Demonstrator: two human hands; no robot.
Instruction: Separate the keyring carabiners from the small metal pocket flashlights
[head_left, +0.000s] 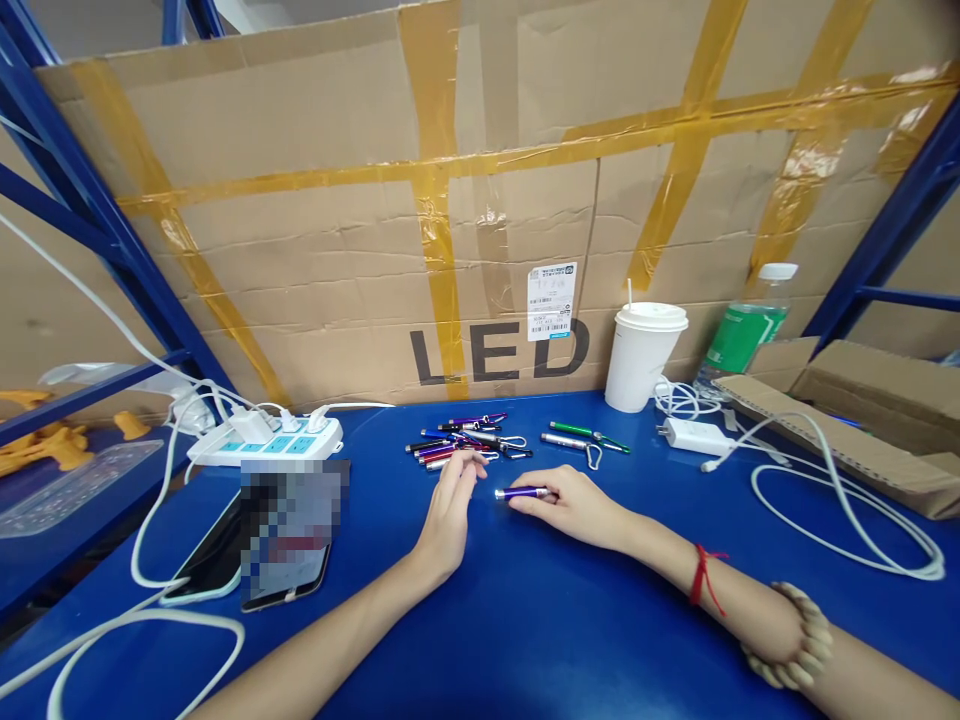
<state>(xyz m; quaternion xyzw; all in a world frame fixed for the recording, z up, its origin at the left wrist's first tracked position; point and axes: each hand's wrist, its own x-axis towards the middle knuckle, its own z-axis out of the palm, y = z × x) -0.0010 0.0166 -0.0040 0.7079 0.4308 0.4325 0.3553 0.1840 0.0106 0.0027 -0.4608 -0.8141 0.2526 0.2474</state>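
My right hand (574,505) is closed around a small purple penlight (523,492), whose silver end points left, low over the blue table (570,640). My left hand (450,510) stands on edge to its left with fingers stretched out and nothing visible in them. The fingertips reach the near side of a pile of penlights (457,440) in several colours, with carabiner clips, and hide part of it. Apart from the pile, right of it, lie a green penlight (577,431) and a silver penlight (564,440) with clips.
Left are a white power strip (266,445) with cables and two phones, one (214,550) partly under the other (292,560). Right are a lidded white cup (641,360), a green-labelled bottle (750,335), a charger (697,436) and an open cardboard box (847,440). A large carton (337,280) stands behind.
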